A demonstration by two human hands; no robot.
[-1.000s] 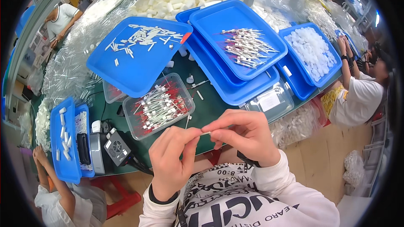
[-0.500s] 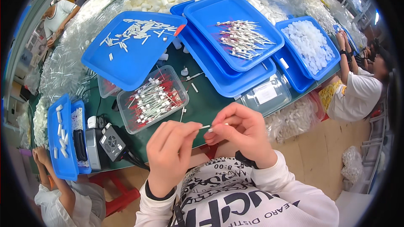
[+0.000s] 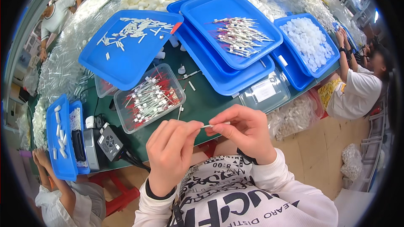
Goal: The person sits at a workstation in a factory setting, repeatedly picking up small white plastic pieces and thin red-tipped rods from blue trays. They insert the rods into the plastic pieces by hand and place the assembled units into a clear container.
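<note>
A thin whitish stick (image 3: 205,126) spans the small gap between my two hands. My left hand (image 3: 170,153) is closed, pinching its left end between thumb and forefinger. On the other side my right hand (image 3: 244,132) pinches the right end, where a short white piece (image 3: 227,122) shows at the fingers; how the two join is hidden. Just beyond my left hand stands a clear plastic box (image 3: 155,118) filled with white-tipped sticks and red parts. A loose white stick (image 3: 180,112) lies beside that box.
A blue tray of short white tubes (image 3: 118,67) tilts over the box. Stacked blue trays (image 3: 202,12) hold more sticks; another holds white caps (image 3: 307,42). A clear lid (image 3: 280,96) lies right. A black fan-vented device (image 3: 111,143) and cables sit left. Co-workers sit at both sides.
The white piece at my right fingertips has shifted from hanging below them to lying roughly in line with the stick. My hands stay close together. A person at far left has lowered an arm.
</note>
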